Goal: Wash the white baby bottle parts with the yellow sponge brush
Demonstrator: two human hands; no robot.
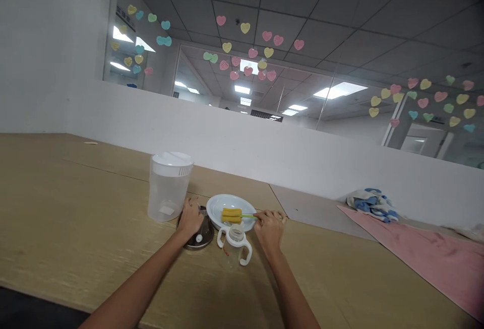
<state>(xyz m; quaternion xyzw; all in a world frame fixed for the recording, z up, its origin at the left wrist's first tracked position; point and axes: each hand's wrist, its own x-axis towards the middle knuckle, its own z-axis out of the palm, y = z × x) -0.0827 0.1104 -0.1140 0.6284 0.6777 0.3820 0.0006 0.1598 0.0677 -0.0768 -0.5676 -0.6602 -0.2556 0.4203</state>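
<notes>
My right hand [270, 225] is closed on the thin green handle of a sponge brush [231, 214]. The brush's yellow sponge head lies over a white plate [217, 203]. My left hand [192, 217] has its fingers curled at the upper left of a dark brown round dish or lid [206, 231], and the palm hides part of it. A small white round piece [198, 238] shows on the dark surface. In front of the plate, between my forearms, stands a clear baby bottle [231, 251] with two white handles and an uncapped mouth.
A translucent pitcher [168, 193] with a white lid stands just left of my left hand. To the right lie a pink cloth [423, 256] and a crumpled blue and white cloth [372, 204]. A white wall [234, 142] with windows above it borders the wooden table [75, 208].
</notes>
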